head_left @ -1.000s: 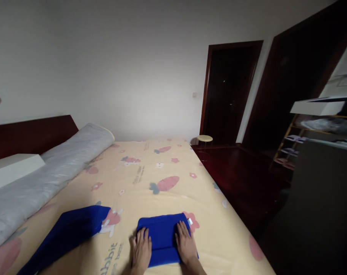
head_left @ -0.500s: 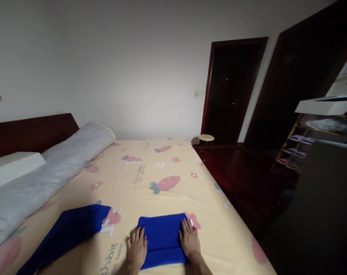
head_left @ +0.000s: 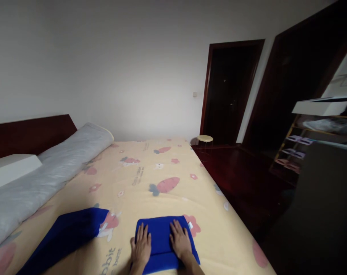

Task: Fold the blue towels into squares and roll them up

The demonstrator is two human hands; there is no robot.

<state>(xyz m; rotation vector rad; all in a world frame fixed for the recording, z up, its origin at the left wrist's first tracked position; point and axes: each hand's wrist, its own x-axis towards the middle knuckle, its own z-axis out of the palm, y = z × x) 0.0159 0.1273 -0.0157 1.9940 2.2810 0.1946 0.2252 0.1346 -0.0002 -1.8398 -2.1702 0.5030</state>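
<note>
Palms flat, fingers spread: my left hand point(head_left: 141, 246) and right hand point(head_left: 180, 241) rest on the folded blue cloth point(head_left: 161, 238), bottom centre of frame. Second blue cloth point(head_left: 70, 233), lower left. Rack point(head_left: 289, 131), right of frame: slippers point(head_left: 305, 141) low, crumpled clear plastic point(head_left: 330, 125) above them, white box point(head_left: 313, 108) higher; I can't see inside it.

One camera sits on the person's head. It looks forward and down, along the bed point(head_left: 127, 206). The left hand point(head_left: 141, 246) and right hand point(head_left: 180, 240) are close by, at the bottom. The pale wall point(head_left: 133, 76) is far back, and a dark door point(head_left: 229, 95) is off to the right.
</note>
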